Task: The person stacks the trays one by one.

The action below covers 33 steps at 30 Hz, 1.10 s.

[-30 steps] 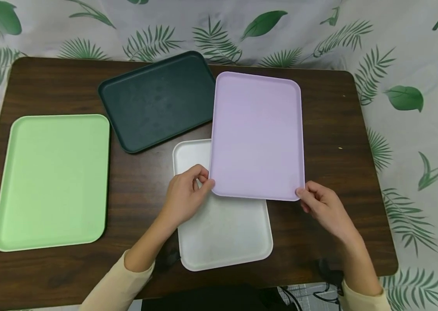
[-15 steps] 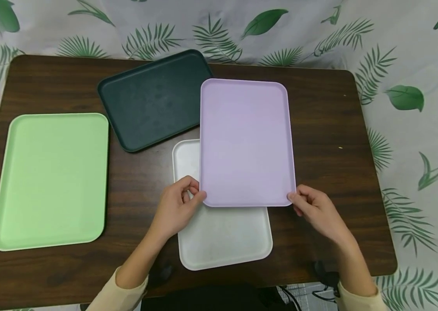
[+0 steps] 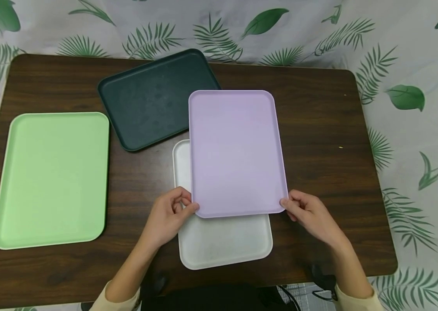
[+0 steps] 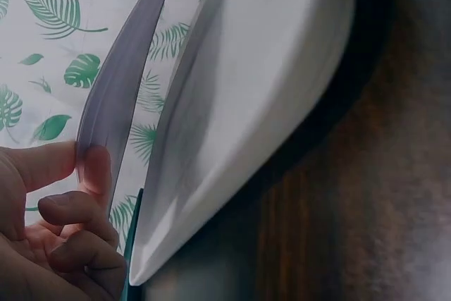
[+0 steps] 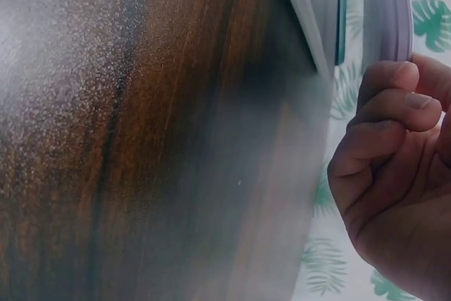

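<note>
A lilac tray point(image 3: 236, 151) is held by its two near corners, raised above a white tray point(image 3: 226, 242) that it partly covers. My left hand point(image 3: 169, 216) pinches the lilac tray's near left corner between thumb and forefinger. At the near right corner, my right hand point(image 3: 310, 216) grips the same tray the same way. In the left wrist view, a gap shows between the lilac tray point(image 4: 123, 82) and the white tray point(image 4: 239, 89), which lies on the table. The right wrist view shows the fingers curled under the lilac tray's edge point(image 5: 387, 12).
A dark green tray point(image 3: 153, 103) lies at an angle at the back, one corner overlapped by the lilac tray in the head view. A light green tray point(image 3: 52, 181) lies on the left of the brown wooden table point(image 3: 331, 172). Leaf-patterned cloth point(image 3: 417, 129) surrounds the table's back and sides.
Both hands have brought the lilac tray left and nearer the body, and it has turned slightly. It now covers more of the white tray. The other trays have stayed in place.
</note>
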{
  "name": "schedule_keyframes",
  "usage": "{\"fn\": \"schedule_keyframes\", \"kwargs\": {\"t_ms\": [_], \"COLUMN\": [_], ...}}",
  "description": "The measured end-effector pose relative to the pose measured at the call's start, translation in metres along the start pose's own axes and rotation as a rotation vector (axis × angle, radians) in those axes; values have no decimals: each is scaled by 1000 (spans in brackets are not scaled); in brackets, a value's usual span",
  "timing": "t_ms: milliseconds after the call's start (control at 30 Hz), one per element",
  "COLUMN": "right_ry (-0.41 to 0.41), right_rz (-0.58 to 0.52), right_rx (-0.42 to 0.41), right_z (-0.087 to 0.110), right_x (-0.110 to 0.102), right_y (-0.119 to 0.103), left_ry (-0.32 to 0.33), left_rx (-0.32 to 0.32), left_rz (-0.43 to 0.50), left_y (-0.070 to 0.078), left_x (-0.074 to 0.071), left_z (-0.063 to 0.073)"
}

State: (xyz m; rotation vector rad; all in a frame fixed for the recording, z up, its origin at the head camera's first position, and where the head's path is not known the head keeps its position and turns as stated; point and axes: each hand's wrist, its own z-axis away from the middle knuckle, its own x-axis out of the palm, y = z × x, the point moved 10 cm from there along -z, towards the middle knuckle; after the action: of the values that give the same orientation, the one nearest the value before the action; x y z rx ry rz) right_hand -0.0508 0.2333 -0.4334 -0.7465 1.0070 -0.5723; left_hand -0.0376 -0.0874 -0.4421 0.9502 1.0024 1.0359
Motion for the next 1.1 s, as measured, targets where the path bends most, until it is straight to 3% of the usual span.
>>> {"fn": "schedule_keyframes", "kwargs": {"t_ms": [367, 800, 1100], "right_ry": [-115, -296, -378], "right_rz": [-81, -212, -230], "right_rx": [29, 1, -15], "right_z": [3, 8, 11], "right_x": [17, 38, 46], "right_y": [6, 7, 5], "left_ry": [-76, -120, -129], "left_rx": [-43, -78, -103], "left_rz": [83, 30, -18], "left_y": [-13, -27, -29], "left_x": [-4, -5, -6], "left_z": [13, 32, 41]}}
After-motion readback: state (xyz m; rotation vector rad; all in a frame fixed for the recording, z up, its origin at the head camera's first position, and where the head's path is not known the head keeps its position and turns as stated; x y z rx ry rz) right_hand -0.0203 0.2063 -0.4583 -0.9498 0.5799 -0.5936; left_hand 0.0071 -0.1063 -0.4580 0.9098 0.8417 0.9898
